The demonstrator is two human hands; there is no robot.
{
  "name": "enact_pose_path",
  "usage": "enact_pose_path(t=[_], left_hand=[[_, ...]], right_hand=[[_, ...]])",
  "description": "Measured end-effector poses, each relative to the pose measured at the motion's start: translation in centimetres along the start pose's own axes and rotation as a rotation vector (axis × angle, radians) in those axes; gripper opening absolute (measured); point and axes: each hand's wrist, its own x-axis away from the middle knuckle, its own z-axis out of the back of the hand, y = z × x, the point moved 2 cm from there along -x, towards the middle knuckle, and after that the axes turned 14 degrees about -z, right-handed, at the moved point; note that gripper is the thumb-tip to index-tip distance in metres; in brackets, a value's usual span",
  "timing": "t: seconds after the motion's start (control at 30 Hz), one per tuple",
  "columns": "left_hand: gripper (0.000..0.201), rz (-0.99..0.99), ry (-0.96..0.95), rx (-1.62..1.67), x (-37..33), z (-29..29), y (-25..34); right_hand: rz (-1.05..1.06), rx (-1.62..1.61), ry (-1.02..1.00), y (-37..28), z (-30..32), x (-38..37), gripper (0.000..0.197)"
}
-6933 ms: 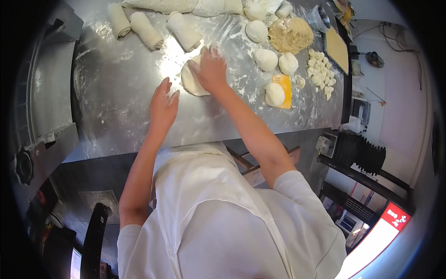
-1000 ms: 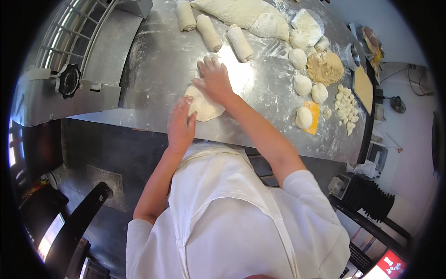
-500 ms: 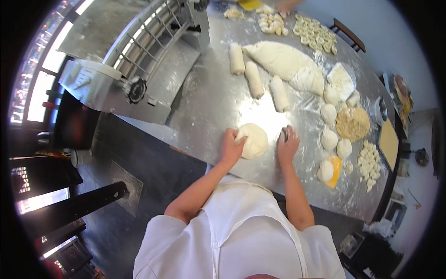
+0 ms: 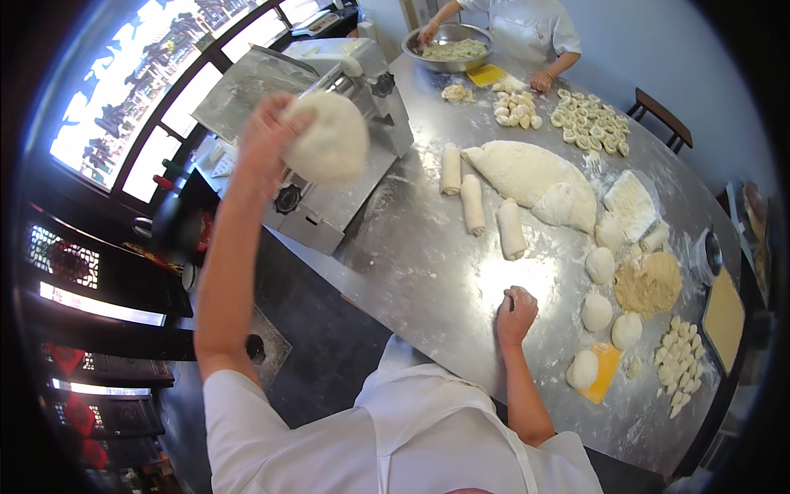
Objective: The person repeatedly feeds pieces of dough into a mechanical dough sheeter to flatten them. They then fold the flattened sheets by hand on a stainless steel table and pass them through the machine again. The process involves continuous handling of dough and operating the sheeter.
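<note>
A flat round of pale dough [image 4: 331,138] is up in the air in my left hand [image 4: 270,140], gripped at its left edge. Behind it stands the metal dough roller machine [image 4: 317,222], partly hidden by the dough. My right hand [image 4: 517,314] rests on the steel table [image 4: 428,280], its fingers curled; whether anything is inside them I cannot make out. Beyond that hand lie three dough rolls [image 4: 511,229] and a large slab of dough [image 4: 535,177]. To its right are several dough balls [image 4: 597,313], one touching a yellow scraper [image 4: 605,375].
A tan dough mound [image 4: 648,284], small cut dough pieces [image 4: 680,362] and a tray [image 4: 724,321] lie at the right. Across the table a co-worker [image 4: 527,37] has one hand in a metal bowl [image 4: 473,41], near shaped dough pieces [image 4: 588,119]. A wooden chair [image 4: 662,115] stands at far right.
My left hand has lifted the dough round off the table and carried it up and left, in front of the machine. My right hand stays on the table. The view has tilted up, bringing the co-worker in.
</note>
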Motion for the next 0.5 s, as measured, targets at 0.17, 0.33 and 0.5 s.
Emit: enact_pose_path(t=[0.17, 0.33, 0.5], left_hand=[[0.042, -0.146, -0.051, -0.222, -10.4, 8.0, 3.8], [0.044, -0.086, -0.097, -0.303, -16.0, 13.4, -1.1], [0.046, 0.055, -0.211, -0.109, -18.1, 14.5, -7.4]], right_hand=[[0.014, 0.006, 0.009, 0.0, 0.2, 0.0, 0.012], [0.075, -0.01, 0.031, -0.4, 0.1, -0.3, 0.015], [0.081, -0.003, 0.068, -0.2, 0.2, -0.4, 0.014]])
